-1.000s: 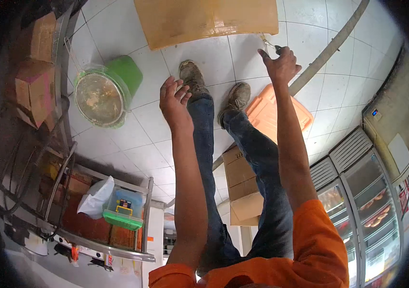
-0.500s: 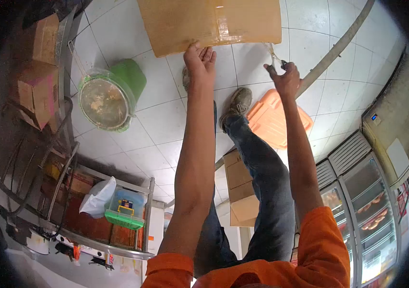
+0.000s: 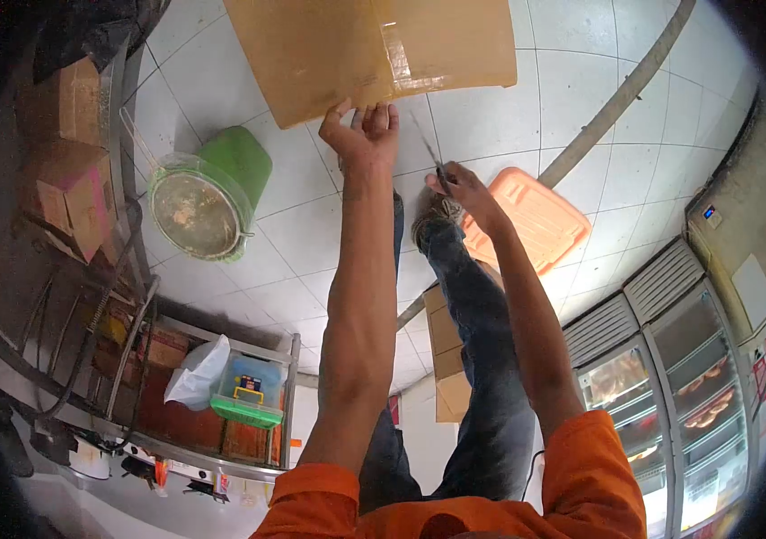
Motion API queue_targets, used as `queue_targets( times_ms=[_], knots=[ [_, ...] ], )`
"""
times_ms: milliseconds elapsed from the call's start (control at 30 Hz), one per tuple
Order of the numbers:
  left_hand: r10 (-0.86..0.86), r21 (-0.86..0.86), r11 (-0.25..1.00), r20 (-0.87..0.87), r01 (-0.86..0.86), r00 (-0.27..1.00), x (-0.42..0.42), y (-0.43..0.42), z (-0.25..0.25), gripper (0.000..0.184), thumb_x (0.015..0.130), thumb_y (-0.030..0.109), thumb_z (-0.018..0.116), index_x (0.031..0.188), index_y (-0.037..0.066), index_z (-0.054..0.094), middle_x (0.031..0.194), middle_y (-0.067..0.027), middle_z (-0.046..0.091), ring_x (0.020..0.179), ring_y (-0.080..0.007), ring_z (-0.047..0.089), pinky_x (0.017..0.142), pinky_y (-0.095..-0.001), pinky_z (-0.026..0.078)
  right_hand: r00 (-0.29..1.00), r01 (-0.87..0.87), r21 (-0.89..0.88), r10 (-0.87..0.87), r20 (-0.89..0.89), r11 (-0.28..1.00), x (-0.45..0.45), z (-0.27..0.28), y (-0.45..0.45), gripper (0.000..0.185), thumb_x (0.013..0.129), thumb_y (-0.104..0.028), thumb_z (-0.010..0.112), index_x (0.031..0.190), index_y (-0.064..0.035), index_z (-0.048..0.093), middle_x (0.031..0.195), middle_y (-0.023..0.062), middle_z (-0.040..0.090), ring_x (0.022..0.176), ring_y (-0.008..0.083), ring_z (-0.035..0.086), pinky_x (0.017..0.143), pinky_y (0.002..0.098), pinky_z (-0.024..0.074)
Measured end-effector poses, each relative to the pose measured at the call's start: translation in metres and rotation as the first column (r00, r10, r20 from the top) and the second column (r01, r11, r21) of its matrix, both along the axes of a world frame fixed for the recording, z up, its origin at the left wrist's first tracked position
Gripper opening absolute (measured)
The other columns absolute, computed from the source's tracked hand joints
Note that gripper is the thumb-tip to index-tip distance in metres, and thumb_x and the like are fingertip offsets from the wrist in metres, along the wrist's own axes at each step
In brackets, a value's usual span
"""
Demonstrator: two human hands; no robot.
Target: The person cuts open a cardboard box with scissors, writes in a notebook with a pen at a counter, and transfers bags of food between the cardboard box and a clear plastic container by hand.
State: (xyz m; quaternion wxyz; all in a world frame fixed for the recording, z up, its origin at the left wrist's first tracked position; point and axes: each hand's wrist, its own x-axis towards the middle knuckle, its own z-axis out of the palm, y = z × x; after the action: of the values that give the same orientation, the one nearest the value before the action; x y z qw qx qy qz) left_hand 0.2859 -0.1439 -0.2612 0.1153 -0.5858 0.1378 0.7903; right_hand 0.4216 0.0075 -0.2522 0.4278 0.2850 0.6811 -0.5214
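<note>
A large brown cardboard box (image 3: 311, 54), with shiny clear tape along its middle, is at the top of the view. My left hand (image 3: 363, 135) grips its near edge, fingers curled at the rim beside the tape. In my right hand (image 3: 465, 193) is a pair of scissors (image 3: 441, 172) with dark handles. Their thin blades point up and left, apart from the cardboard and to the right of my left hand. Blur hides whether the blades are fully together.
A green bucket (image 3: 243, 166) with a clear lidded tub stands on the tiled floor at left. An orange plastic lid (image 3: 531, 220) lies by my shoe. A metal rack (image 3: 288, 395) holds a green-based plastic box (image 3: 246, 410). At right stands a glass-door cabinet (image 3: 706, 395).
My right hand has moved left and down with the scissors, away from the cardboard's right corner. The scissors' handles have come together. The cardboard has tilted and shifted slightly left.
</note>
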Motion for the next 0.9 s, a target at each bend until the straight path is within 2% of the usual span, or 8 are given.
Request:
queue_targets(
  times_ms=[33, 167, 233, 333, 533, 633, 833, 900],
  knots=[
    [0.019, 0.009, 1.0, -0.017, -0.019, 1.0, 0.0, 0.0, 0.002, 0.058, 0.074, 0.023, 0.062, 0.122, -0.003, 0.044, 0.112, -0.0123, 0.048, 0.087, -0.0211, 0.052, 0.091, -0.0355, 0.038, 0.992, -0.122, -0.002, 0.122, 0.014, 0.993, -0.003, -0.01, -0.002, 0.044, 0.083, -0.042, 0.071, 0.1, -0.0026, 0.059, 0.088, 0.0045, 0.057, 0.09, 0.0158, 0.052, 0.082, 0.0324, 0.0425],
    [0.037, 0.037, 0.999, -0.055, -0.035, 0.998, 0.002, -0.002, 0.012, 0.053, 0.078, 0.023, 0.063, 0.121, -0.002, 0.046, 0.108, -0.0096, 0.052, 0.088, -0.0213, 0.052, 0.085, -0.0359, 0.041, 0.952, 0.306, -0.124, -0.303, 0.042, 0.944, 0.0, -0.028, -0.024, 0.043, 0.086, -0.043, 0.069, 0.099, -0.0039, 0.058, 0.082, -0.0027, 0.051, 0.076, 0.0111, 0.048, 0.071, 0.0278, 0.0414],
    [0.037, 0.058, 0.998, -0.084, -0.032, 0.996, -0.001, -0.002, 0.008, 0.049, 0.08, 0.023, 0.063, 0.12, -0.002, 0.048, 0.105, -0.0084, 0.053, 0.088, -0.0213, 0.052, 0.082, -0.0361, 0.043, 0.936, 0.349, -0.149, -0.35, 0.019, 0.925, 0.0, -0.042, -0.03, 0.044, 0.086, -0.044, 0.068, 0.103, -0.0047, 0.057, 0.081, -0.0052, 0.05, 0.071, 0.0079, 0.046, 0.067, 0.0241, 0.0399],
    [0.033, 0.064, 0.998, -0.115, -0.026, 0.993, 0.003, -0.004, 0.0, 0.043, 0.083, 0.022, 0.063, 0.118, 0.0, 0.049, 0.104, -0.0076, 0.053, 0.088, -0.0207, 0.052, 0.077, -0.0355, 0.045, 0.864, 0.469, -0.451, -0.5, 0.058, 0.759, -0.013, -0.069, -0.036, 0.041, 0.087, -0.042, 0.068, 0.105, -0.0065, 0.057, 0.079, -0.0066, 0.049, 0.066, 0.0047, 0.043, 0.062, 0.0202, 0.0362],
    [-0.121, -0.057, 0.992, -0.105, 0.115, 0.987, 0.005, -0.006, -0.017, 0.031, 0.086, 0.019, 0.064, 0.112, 0.007, 0.053, 0.102, -0.0055, 0.053, 0.084, -0.017, 0.052, 0.069, -0.0313, 0.045, 0.883, 0.448, -0.135, -0.461, -0.089, 0.884, -0.031, -0.058, -0.047, 0.037, 0.082, -0.041, 0.075, 0.075, -0.0132, 0.051, 0.07, -0.0079, 0.041, 0.063, 0.0048, 0.036, 0.058, 0.0236, 0.0324],
    [-0.185, -0.127, 0.977, -0.098, 0.172, 0.978, 0.001, -0.002, -0.021, 0.025, 0.087, 0.017, 0.063, 0.109, 0.009, 0.054, 0.093, -0.0028, 0.055, 0.073, -0.0147, 0.052, 0.066, -0.0305, 0.043, 0.966, 0.25, -0.08, -0.254, -0.046, 0.965, -0.044, -0.042, -0.035, 0.042, 0.081, -0.04, 0.077, 0.067, -0.0131, 0.047, 0.065, -0.0076, 0.04, 0.063, 0.0054, 0.039, 0.059, 0.0236, 0.0344],
    [-0.177, -0.105, 0.98, -0.081, 0.168, 0.981, 0.001, -0.004, -0.017, 0.02, 0.09, 0.018, 0.062, 0.106, 0.009, 0.054, 0.081, 0.0, 0.055, 0.058, -0.0126, 0.044, 0.061, -0.0299, 0.041, 0.968, 0.248, -0.167, -0.25, 0.009, 0.954, -0.041, -0.032, -0.035, 0.04, 0.084, -0.043, 0.072, 0.073, -0.0098, 0.053, 0.066, -0.0057, 0.042, 0.062, 0.0066, 0.041, 0.057, 0.0239, 0.0351],
    [-0.131, -0.101, 0.988, -0.112, 0.12, 0.985, -0.005, 0.0, -0.011, 0.022, 0.092, 0.021, 0.061, 0.109, 0.009, 0.055, 0.086, -0.0012, 0.059, 0.058, -0.013, 0.042, 0.061, -0.0302, 0.042, 0.888, 0.459, -0.219, -0.455, 0.073, 0.861, -0.037, -0.024, -0.039, 0.041, 0.086, -0.047, 0.067, 0.08, -0.009, 0.053, 0.071, -0.0046, 0.045, 0.062, 0.0071, 0.042, 0.056, 0.0242, 0.0352]
  ],
)
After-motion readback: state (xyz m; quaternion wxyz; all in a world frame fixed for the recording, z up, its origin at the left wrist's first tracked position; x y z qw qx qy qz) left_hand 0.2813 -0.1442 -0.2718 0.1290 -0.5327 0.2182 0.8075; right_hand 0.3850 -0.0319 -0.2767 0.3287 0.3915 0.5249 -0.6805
